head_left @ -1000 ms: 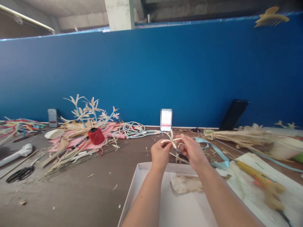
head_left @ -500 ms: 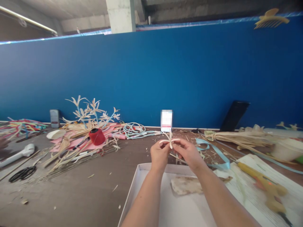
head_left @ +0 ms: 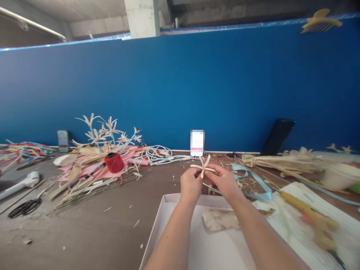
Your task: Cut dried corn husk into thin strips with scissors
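Observation:
A small pale flower [head_left: 204, 167] with several narrow strip petals is held up between my two hands, above the far edge of a white box lid [head_left: 174, 213]. My left hand [head_left: 191, 183] pinches it from the left, fingers closed. From the right, the closed fingertips of my right hand [head_left: 223, 180] grip it too. Its underside is hidden behind my fingers. Beneath my right forearm, a stained whitish slab [head_left: 219, 220] lies in the lid.
At right, a yellow glue gun [head_left: 312, 217] rests on paper by blue ribbon [head_left: 261, 183]. A lit phone [head_left: 197, 143] leans on the blue partition [head_left: 168, 90]. Leftward are straw flowers [head_left: 98, 133], a red thread spool [head_left: 114, 162], black-handled scissors [head_left: 25, 207] and a coiled cord [head_left: 159, 154].
The flower has turned between my fingers, so its petals now spread in a wider star. My hands stay in nearly the same place, and the view shifts slightly.

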`<state>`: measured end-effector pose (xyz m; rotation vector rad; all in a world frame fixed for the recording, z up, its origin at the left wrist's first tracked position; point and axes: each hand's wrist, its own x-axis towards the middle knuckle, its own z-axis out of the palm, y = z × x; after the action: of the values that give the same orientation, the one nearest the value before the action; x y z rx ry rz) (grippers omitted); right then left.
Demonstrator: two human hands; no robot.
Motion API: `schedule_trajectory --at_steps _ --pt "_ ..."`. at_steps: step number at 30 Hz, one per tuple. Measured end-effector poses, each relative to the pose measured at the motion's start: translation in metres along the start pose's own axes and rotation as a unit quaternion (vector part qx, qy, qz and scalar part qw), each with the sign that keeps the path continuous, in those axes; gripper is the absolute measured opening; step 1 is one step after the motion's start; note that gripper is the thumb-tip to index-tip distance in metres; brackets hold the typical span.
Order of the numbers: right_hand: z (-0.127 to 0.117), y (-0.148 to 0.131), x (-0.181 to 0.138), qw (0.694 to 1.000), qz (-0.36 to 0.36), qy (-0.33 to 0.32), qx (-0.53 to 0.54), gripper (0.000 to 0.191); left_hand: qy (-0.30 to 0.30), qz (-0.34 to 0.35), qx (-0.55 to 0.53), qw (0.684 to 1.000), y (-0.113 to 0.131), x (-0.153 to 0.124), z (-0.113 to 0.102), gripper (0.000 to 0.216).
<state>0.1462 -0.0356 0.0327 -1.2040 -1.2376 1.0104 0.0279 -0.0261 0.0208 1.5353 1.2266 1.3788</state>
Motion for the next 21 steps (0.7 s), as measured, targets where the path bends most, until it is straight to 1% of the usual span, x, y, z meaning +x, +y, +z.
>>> schedule_trajectory --at_steps 4,7,10,13,17,21 --pt "-0.0003 0.002 0.0008 1.0 0.012 0.004 0.008 0.031 -0.008 -0.007 -0.055 0.998 -0.002 0.0008 0.0017 0.016" --pt "-0.0006 0.0034 0.0 1.0 0.009 0.0 0.001 0.031 -0.005 -0.028 -0.099 0.995 -0.0012 0.0015 0.0013 0.03" --pt "-0.0004 0.0024 -0.0022 1.0 -0.009 -0.01 -0.023 0.028 0.007 -0.041 -0.098 0.994 -0.0023 0.0025 0.0007 0.039" --pt "0.0001 -0.0006 -0.0046 0.998 -0.018 -0.015 -0.053 0.028 0.01 -0.049 -0.093 0.994 -0.0067 0.0038 0.0011 0.037" --pt "-0.0001 -0.0026 -0.0058 0.996 -0.012 0.006 -0.084 0.032 -0.001 -0.042 -0.073 0.996 -0.009 0.0044 0.002 0.031" --pt "-0.0005 -0.0014 -0.0054 0.998 -0.012 0.012 -0.067 0.034 -0.011 -0.025 -0.051 0.998 -0.0052 0.0031 0.0012 0.028"
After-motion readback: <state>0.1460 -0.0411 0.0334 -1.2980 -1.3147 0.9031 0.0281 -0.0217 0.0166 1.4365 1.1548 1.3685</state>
